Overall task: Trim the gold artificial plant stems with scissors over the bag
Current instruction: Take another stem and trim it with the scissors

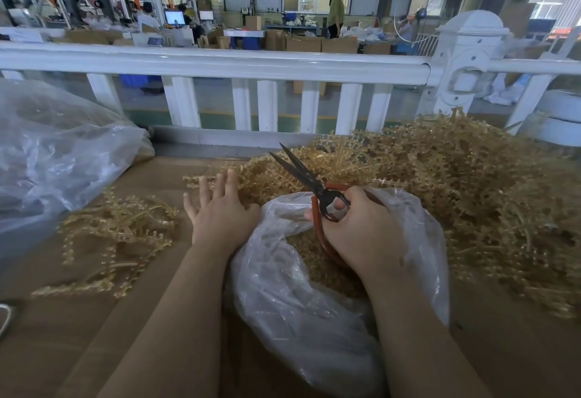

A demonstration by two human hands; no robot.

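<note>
Nearest, the clear bag (314,319) sits mid-counter, trimmings half hidden inside. Above it the right hand (361,231) clenches its grip on the scissors (301,177), blades parted, handles partly covered. The left hand (220,209), fingers straight, reaches the gold stems (456,183) heaped toward the far right edge, blurred.

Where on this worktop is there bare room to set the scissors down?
Bare cardboard lies near-left, between the small stem cluster and the left forearm; another strip sits between the big clear bag and the left hand. Right of the open bag, the stem pile crowds everything.
</note>
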